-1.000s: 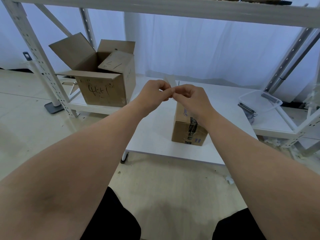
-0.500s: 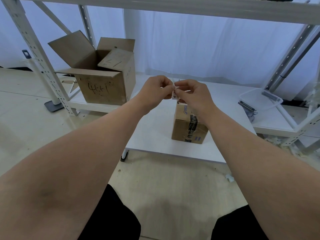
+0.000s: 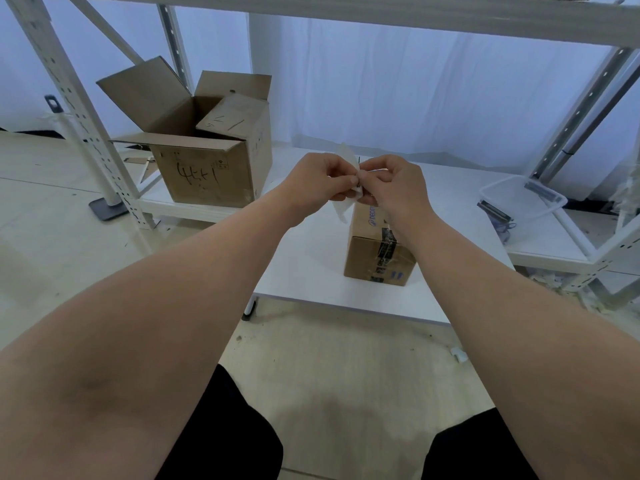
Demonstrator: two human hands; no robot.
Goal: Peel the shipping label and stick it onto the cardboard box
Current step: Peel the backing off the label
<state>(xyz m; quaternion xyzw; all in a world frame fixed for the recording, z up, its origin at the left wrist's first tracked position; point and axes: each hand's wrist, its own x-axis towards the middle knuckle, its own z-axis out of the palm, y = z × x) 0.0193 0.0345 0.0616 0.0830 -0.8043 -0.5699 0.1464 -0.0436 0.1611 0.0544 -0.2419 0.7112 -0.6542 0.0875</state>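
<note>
Both hands meet in the air above the white table [image 3: 311,265]. My left hand [image 3: 320,180] and my right hand [image 3: 393,183] pinch a small white shipping label [image 3: 343,209] between their fingertips; one corner of it sticks up above the fingers and another hangs below them. Just under my right wrist stands a small taped cardboard box [image 3: 375,258] with blue print on its side, upright on the table. The hands cover most of the label and the box's top.
A large open cardboard box [image 3: 207,161] with handwriting stands on a low white shelf at the left. White metal rack posts [image 3: 79,109] frame both sides. A clear plastic tray [image 3: 523,199] lies on the shelf at the right. Pale floor lies below the table's front edge.
The label shows more now, with a corner above the fingers and another hanging below. Both hands have stayed together above the small box.
</note>
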